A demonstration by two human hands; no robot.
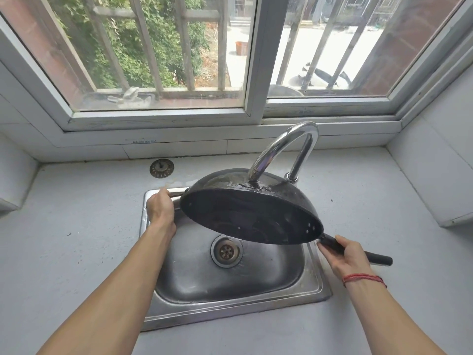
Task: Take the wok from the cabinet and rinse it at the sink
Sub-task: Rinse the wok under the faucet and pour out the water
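Holding round black metal wok tilted, underside up, over stainless steel sink beneath curved chrome tap. Left hand grips far rim; right hand wrapped round long black handle. Water running off lower edge.

Blue print on window frame, illegible.

A black, wet wok is tilted bottom-up over the steel sink, with its long handle pointing toward 4 o'clock.
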